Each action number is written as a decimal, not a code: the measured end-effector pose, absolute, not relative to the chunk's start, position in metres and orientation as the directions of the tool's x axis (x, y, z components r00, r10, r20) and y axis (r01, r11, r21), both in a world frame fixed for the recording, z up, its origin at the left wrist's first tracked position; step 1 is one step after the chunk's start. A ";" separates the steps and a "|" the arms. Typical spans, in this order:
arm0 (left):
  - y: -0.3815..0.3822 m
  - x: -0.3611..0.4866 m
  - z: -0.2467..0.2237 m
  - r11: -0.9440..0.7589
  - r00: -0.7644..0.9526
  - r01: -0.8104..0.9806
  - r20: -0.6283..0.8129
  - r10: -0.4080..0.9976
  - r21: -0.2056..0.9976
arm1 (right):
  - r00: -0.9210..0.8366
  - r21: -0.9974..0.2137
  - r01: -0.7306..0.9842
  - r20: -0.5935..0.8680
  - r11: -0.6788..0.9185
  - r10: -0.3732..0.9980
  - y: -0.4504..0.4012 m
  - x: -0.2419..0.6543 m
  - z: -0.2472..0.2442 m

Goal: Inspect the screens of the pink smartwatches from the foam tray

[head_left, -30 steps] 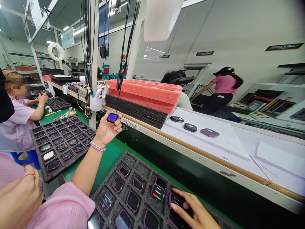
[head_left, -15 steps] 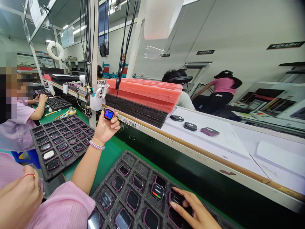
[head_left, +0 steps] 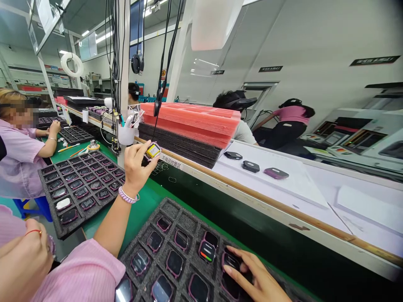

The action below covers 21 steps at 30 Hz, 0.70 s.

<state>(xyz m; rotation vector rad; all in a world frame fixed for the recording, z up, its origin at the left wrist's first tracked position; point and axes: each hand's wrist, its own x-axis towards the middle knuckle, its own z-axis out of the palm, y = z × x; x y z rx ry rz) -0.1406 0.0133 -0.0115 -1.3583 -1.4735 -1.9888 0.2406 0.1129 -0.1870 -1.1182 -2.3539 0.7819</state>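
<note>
In the head view, the left hand (head_left: 134, 167) is pinching a small square watch body (head_left: 153, 151) with a lit yellow screen and a purple rim, holding it raised above the green worktop (head_left: 143, 207) near its far edge. The right hand (head_left: 256, 279) is lying with fingers spread on the near foam tray (head_left: 170, 207), touching what looks like a dark-screened watch body in a pocket; one neighbour is glowing red and green. A second foam tray (head_left: 47, 176) at the left is holding rows of similar units.

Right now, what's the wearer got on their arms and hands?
Left hand: bare, no glove, with a beaded bracelet of pale pink and lilac at the wrist; a pink sleeve covers the upper arm, forearm uncovered. Right hand: bare, no glove or ring visible; its wrist and arm are out of frame.
</note>
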 end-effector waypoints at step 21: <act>0.018 -0.156 0.003 -0.628 -0.634 -0.617 0.174 0.754 0.474 | -0.599 -0.668 0.541 0.120 0.511 0.792 0.116 0.241 -0.189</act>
